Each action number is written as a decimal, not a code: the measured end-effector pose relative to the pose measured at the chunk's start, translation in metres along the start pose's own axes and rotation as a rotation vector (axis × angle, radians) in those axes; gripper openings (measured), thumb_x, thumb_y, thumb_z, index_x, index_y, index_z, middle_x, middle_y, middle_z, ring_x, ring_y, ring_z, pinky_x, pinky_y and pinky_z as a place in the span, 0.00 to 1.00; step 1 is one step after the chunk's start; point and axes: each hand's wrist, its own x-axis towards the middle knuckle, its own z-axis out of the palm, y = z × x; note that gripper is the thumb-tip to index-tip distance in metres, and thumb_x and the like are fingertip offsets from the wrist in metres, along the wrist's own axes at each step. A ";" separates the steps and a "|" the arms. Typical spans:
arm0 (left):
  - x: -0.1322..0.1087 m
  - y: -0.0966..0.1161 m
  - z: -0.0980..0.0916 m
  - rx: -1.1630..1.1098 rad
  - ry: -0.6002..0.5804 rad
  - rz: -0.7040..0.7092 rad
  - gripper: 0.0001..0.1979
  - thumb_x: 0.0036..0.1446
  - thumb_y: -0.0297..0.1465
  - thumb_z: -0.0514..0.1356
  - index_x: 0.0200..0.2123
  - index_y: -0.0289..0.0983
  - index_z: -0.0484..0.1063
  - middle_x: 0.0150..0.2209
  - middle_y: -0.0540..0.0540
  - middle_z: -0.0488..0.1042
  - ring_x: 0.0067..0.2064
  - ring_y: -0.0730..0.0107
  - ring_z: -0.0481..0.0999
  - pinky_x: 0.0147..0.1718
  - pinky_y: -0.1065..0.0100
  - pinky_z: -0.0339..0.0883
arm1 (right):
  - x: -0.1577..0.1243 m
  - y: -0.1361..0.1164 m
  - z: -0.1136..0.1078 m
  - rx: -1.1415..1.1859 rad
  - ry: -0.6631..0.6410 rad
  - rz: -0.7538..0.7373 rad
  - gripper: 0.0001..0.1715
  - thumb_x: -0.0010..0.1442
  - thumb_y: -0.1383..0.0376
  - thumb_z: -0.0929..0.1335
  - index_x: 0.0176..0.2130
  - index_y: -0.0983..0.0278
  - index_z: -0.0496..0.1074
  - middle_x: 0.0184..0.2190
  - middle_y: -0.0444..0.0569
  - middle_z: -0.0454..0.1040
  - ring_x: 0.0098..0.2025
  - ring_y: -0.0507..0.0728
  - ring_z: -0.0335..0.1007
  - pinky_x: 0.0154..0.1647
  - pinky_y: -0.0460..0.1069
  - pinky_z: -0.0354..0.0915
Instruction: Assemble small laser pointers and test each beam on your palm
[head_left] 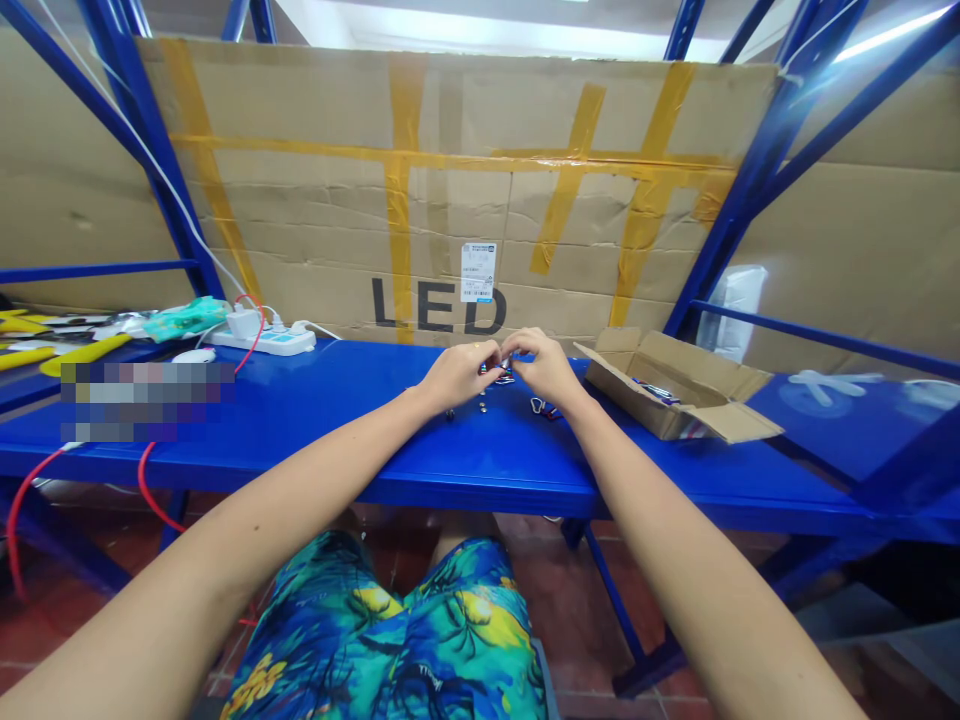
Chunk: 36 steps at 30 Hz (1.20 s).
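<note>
Both hands, left hand (463, 374) and right hand (546, 368), have a nearly closed fingertip grip on a small shiny piece (506, 377), just above the bench (337, 415); can't make out its details. I'd call it mid-job: that piece isn't set down yet. Tiny metal bits (483, 406) lie loose below, a clip (537, 406) sits by the right wrist, and the open cardboard box (621, 394) holds more small stuff.
</note>
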 end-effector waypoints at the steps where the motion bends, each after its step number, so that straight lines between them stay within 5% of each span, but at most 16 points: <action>1: 0.000 0.000 0.000 0.002 0.005 0.010 0.02 0.59 0.29 0.59 0.35 0.37 0.69 0.31 0.49 0.76 0.30 0.71 0.72 0.30 0.69 0.62 | 0.000 0.000 0.000 -0.004 -0.003 0.007 0.15 0.46 0.77 0.63 0.27 0.60 0.74 0.33 0.47 0.76 0.40 0.58 0.66 0.43 0.54 0.63; 9: -0.001 -0.001 -0.001 0.032 0.025 0.137 0.05 0.62 0.27 0.56 0.40 0.38 0.71 0.37 0.46 0.76 0.38 0.69 0.75 0.37 0.67 0.67 | 0.000 0.006 0.002 0.011 -0.040 0.066 0.11 0.48 0.74 0.65 0.29 0.61 0.74 0.32 0.47 0.75 0.39 0.57 0.67 0.40 0.51 0.63; 27: 0.002 -0.004 0.002 -0.046 0.077 0.109 0.06 0.60 0.25 0.56 0.36 0.37 0.74 0.34 0.45 0.76 0.36 0.69 0.75 0.37 0.65 0.68 | 0.000 0.010 0.004 0.200 -0.102 0.249 0.10 0.46 0.71 0.65 0.30 0.65 0.74 0.31 0.48 0.77 0.37 0.56 0.71 0.40 0.52 0.66; 36: 0.001 -0.006 0.003 -0.064 0.102 0.203 0.06 0.60 0.25 0.57 0.36 0.35 0.75 0.34 0.44 0.77 0.36 0.70 0.75 0.36 0.67 0.68 | 0.000 0.010 0.004 0.273 -0.111 0.289 0.08 0.45 0.69 0.67 0.30 0.65 0.74 0.30 0.47 0.76 0.35 0.56 0.71 0.39 0.52 0.67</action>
